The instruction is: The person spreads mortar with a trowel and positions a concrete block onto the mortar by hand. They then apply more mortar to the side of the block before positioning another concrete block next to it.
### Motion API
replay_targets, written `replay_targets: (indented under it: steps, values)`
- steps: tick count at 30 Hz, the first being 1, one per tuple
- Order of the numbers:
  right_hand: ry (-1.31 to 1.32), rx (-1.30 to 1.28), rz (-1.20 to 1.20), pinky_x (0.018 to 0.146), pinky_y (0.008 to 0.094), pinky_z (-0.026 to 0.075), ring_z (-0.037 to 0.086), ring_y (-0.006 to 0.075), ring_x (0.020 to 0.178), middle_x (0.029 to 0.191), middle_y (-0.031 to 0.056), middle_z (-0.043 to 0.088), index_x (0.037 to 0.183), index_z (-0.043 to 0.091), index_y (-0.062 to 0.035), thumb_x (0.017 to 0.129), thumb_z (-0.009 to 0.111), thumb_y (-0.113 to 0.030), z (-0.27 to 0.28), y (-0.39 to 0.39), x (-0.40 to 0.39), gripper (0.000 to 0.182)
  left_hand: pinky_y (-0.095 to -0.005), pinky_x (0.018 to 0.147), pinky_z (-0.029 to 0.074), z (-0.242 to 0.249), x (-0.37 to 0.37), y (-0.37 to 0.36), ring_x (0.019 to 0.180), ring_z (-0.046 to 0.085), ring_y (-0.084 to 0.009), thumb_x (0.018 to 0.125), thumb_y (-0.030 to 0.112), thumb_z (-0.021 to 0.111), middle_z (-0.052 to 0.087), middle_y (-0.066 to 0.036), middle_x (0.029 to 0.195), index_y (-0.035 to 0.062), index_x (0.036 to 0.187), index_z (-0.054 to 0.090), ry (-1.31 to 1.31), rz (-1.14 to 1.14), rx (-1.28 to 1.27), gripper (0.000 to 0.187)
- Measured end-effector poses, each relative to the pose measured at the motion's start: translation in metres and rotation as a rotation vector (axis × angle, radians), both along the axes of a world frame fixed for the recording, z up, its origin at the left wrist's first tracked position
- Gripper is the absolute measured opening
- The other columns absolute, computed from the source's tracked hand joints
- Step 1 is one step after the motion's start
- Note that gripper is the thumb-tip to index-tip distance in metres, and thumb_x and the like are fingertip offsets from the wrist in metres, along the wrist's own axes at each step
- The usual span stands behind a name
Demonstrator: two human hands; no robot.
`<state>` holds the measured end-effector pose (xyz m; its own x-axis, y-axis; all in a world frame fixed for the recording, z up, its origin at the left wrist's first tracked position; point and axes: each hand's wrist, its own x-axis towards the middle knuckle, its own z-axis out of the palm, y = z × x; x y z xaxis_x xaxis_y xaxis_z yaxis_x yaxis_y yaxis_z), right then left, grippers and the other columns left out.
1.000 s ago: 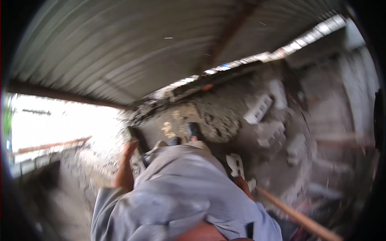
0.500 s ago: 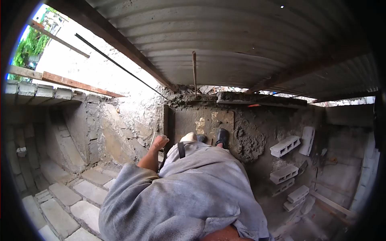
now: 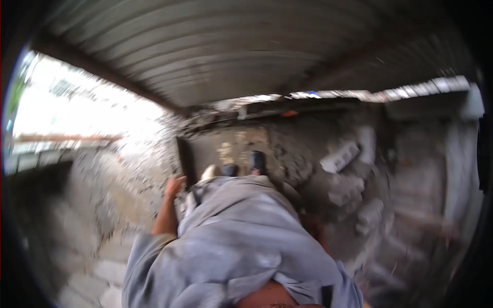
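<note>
My left hand is beside my left hip, near the upright dark edge of a board. Its fingers look curled together; blur hides what they hold, if anything. On the right of my grey shirt, a dim, blurred part of my right arm shows, but the hand cannot be made out. Below me, my dark shoe rests by a flat, stained board. Rough wet-looking mortar lies to its right.
Several hollow concrete blocks lie on the right. Corrugated metal roofing hangs low ahead, edged by a beam. A rough wall and block paving are at the left.
The view has swung and blurred, shifting the board, shoes and blocks left and up in the picture. My left hand still looks curled. Part of my right arm now shows beside the shirt.
</note>
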<state>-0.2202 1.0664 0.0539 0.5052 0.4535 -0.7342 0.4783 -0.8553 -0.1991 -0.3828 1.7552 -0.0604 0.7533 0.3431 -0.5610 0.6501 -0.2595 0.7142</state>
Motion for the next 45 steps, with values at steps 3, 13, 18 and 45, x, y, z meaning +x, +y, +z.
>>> replay_targets:
  steps: [3,13,18,45]
  values:
    - [0.323,-0.193,-0.739,0.075,0.0414,0.055,0.069,0.0262,0.078,0.101,0.0149,0.072,0.122,0.065,-0.0123,0.101,0.045,-0.037,0.026,0.025,0.001,0.038,-0.0332,0.05,0.044,-0.054,-0.012,0.009,0.058,0.057,-0.0159,0.089,0.028,0.062,0.063,-0.007,0.07,0.0056,0.118,0.067,-0.005,-0.008,-0.061,0.037]
    - [0.313,-0.051,-0.865,0.069,0.0413,0.056,0.071,0.0297,0.076,0.091,0.0143,0.071,0.117,0.066,-0.0121,0.088,0.054,-0.017,-0.033,-0.023,-0.106,0.032,-0.0366,0.073,0.054,-0.062,0.002,0.027,0.096,0.062,-0.022,0.082,0.045,0.074,0.062,-0.011,0.109,0.0008,0.129,0.054,-0.761,-0.073,-1.042,0.068]
    - [0.44,-0.041,-1.08,0.052,0.0365,0.047,0.057,0.0164,0.059,0.076,0.0052,0.066,0.092,0.07,-0.0036,0.084,0.072,-0.048,-0.051,-0.032,-0.152,0.045,-0.0267,0.052,0.046,0.001,0.072,0.019,0.067,0.059,-0.0134,0.088,0.035,0.068,0.065,-0.006,0.093,0.0038,0.127,0.057,0.113,-0.059,-0.115,0.051]
    - [0.32,-0.105,-0.924,0.069,0.045,0.054,0.07,0.0309,0.078,0.085,0.0161,0.071,0.112,0.066,-0.0096,0.09,0.057,-0.031,-0.007,-0.009,-0.045,0.033,-0.0388,0.063,0.051,-0.049,-0.048,0.008,0.07,0.066,-0.0264,0.083,0.034,0.063,0.068,-0.016,0.076,0.005,0.095,0.072,-0.048,0.047,-0.191,0.032]
